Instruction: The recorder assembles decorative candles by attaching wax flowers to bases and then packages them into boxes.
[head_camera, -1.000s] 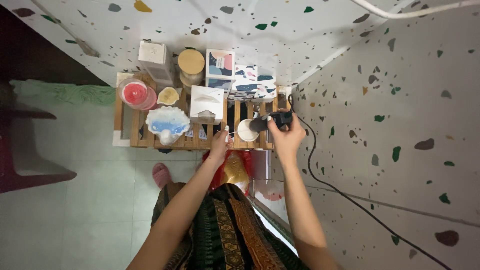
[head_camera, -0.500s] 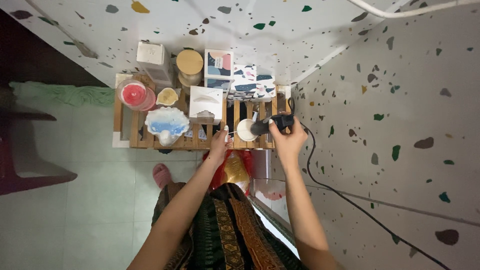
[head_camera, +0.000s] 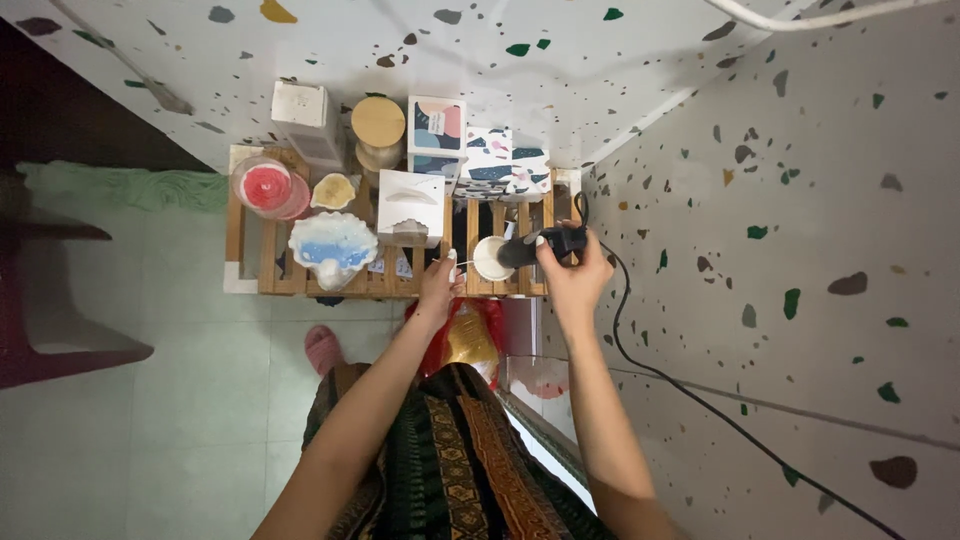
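Gripping a black corded tool (head_camera: 548, 244), the right hand (head_camera: 574, 277) is wrapping its fingers around the body and aiming the nozzle end at a small white round cup (head_camera: 491, 259) that is sitting on the wooden slatted shelf (head_camera: 252, 262). The black cord (head_camera: 640, 350) is running from the tool down along the speckled wall on the right. The left hand (head_camera: 438, 285) is resting at the front edge of the shelf just beside the cup, pinching something small and pale between thumb and fingertip — too small to identify, so what it is grasping is not something I am able to tell.

Judging from how things are lying, the work on the white cup is looking underway rather than finished: the tool is pointing at it, touching or nearly touching its rim, and the cup is sitting in place near the shelf's right end.

Further out, other pieces are standing on the shelf, apparently not being handled — a blue and white shell-shaped dish (head_camera: 333, 246), a white box (head_camera: 410, 206) behind it, a red round piece in a clear holder (head_camera: 266, 187), a small cream shell shape (head_camera: 333, 191), a wooden-lidded jar (head_camera: 378, 123) and several patterned boxes (head_camera: 505, 160) against the back wall. Whether any of those are waiting for the same treatment is not showing.
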